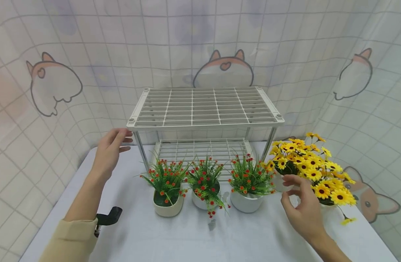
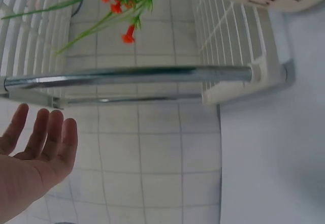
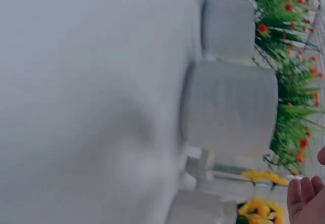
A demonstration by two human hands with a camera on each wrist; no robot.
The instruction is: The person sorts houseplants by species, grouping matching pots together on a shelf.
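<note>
A white two-tier wire rack (image 1: 203, 126) stands on the table, with shiny metal posts (image 2: 137, 75) at its corners. My left hand (image 1: 108, 153) is raised beside its front left top corner, fingers loosely bent and holding nothing. In front of the rack stand three plants with small red flowers, in a cream pot (image 1: 168, 211) at left, a white pot (image 1: 199, 202) in the middle and a wider white pot (image 1: 247, 203) at right. My right hand (image 1: 303, 211) hovers empty between that last pot and the yellow flowers (image 1: 313, 174), its fingers loosely curved.
The yellow flowers stand in pots to the right of the rack, partly hidden by my right hand. A white cloth (image 1: 174, 240) covers the table. Behind and at both sides hangs a checked curtain (image 1: 121, 54) with cartoon animals. The rack's lower shelf (image 1: 203, 145) sits behind the red-flowered plants.
</note>
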